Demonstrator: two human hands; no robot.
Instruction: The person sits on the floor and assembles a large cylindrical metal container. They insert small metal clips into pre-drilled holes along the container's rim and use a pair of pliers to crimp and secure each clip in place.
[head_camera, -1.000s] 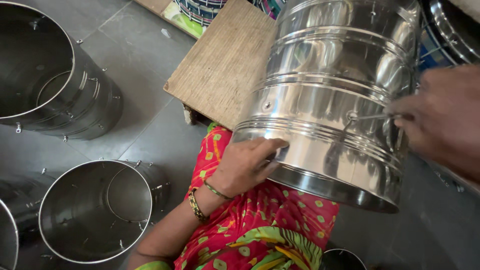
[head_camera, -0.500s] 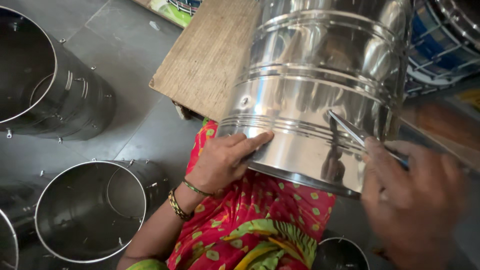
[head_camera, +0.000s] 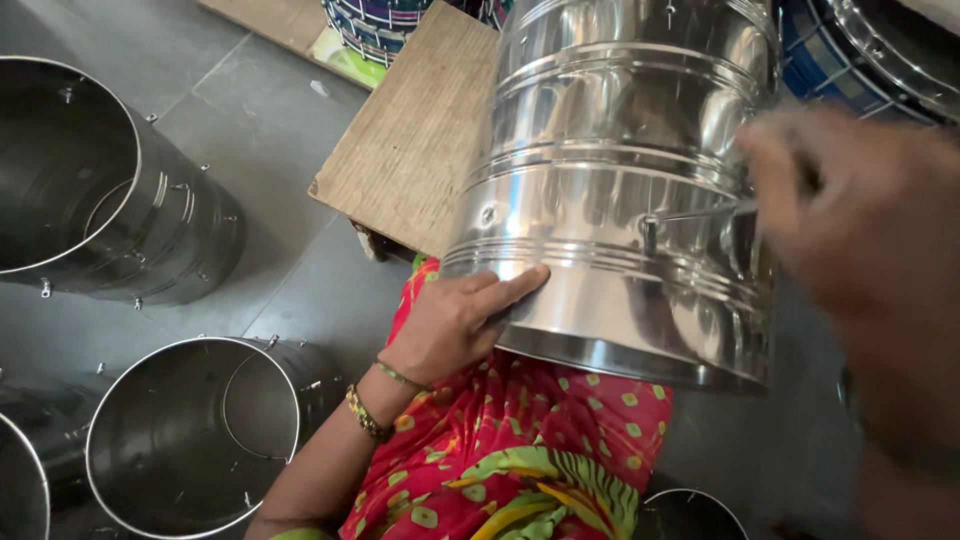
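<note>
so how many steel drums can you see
5 at least: one steel drum under the left hand, three open ones on the floor, one rim at bottom edge.

Your left hand lies flat, fingers stretched out and thumb alongside, wrist bent and bangled, forearm running back toward you. Your right hand is raised close, blurred, fingers curled together.
</note>
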